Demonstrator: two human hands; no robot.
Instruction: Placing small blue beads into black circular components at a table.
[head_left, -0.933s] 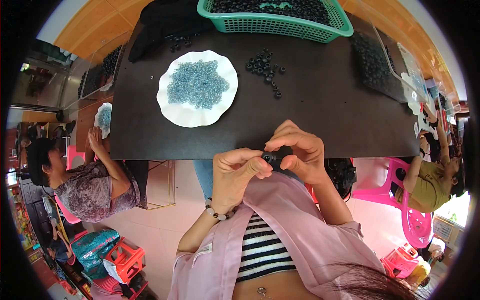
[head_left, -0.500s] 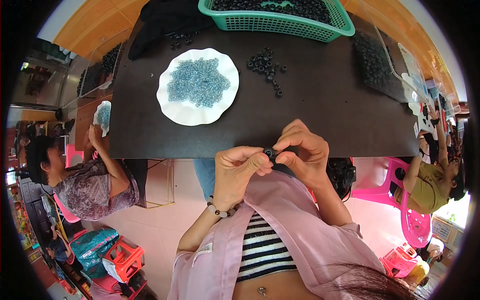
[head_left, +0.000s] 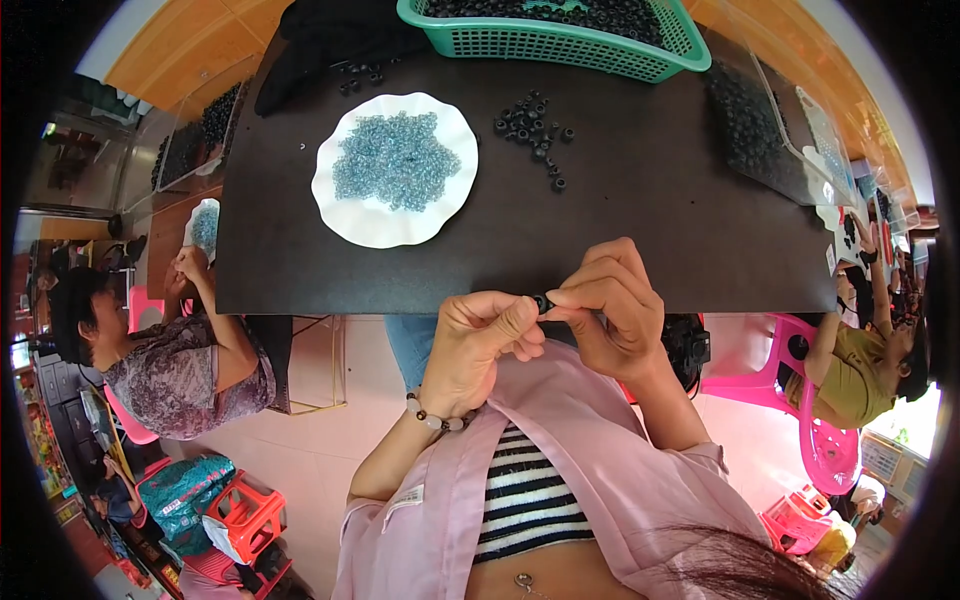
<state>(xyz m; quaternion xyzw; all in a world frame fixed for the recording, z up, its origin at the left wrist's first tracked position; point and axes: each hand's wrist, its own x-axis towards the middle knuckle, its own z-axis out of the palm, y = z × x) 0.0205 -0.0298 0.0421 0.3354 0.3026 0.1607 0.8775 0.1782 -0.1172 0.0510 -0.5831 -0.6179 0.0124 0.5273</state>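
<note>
At the near edge of the smooth, dark table, we hold a rounded, glossy black bead. Our left hand pinches it between thumb and forefinger, closed snugly around it; a bracelet of rounded beads rings that wrist. Our right hand has thumb and forefinger nearly together at the bead's right side, but we cannot tell whether they clasp it too. Toward the table's left edge we have a white plate with a wavy rim, heaped with small, translucent blue beads. Between it and the right edge lie loose black beads, and toward the far edge stands a green plastic basket with latticed walls, with a rumpled black cloth toward the far left corner
</note>
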